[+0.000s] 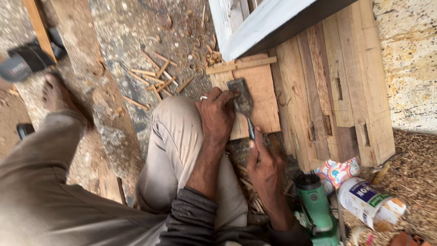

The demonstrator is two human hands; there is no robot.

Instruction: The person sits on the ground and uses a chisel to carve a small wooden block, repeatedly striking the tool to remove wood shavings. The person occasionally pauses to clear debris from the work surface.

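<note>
Chisel (242,102) front & centre, wide flat blade laid on a small reddish wood block (261,98), edge pointing up-frame twd a thin pale batten (241,65) lying across the block's far end. Left hand (217,116) clamped down over the blade, fingers curled round its near side, thumb pressing the top, ring showing on one finger; wrist rests against the bent knee (175,123) in beige trousers. Right hand (264,168) closed round the chisel's handle lower down, thumb up along the shaft, handle itself mostly hidden in the fist. Block sits on the ground just left of a stack of pale timber pieces (337,95) w/ rectangular mortise slots cut in them, stack running up under a white-painted frame edge (264,23) at top. Below the right hand, wood chips & shavings piled in the gap. Right of that wrist, a green power tool (316,207) standing near, dark top cap up; just beside it a white plastic tub (371,202) on its side w/ a blue label, & a crumpled colourful cloth (337,172) wedged btwn tub & timber. Sawdust carpet (412,168) bottom right. Up-frame left of the block, scattered offcut sticks (154,75) & curls on rough concrete. Far left, person's bare foot (57,93) on a plank, black sandal (27,59) near it, another dark one at the left edge. Dark grey sleeves pushed up on both forearms.
</note>
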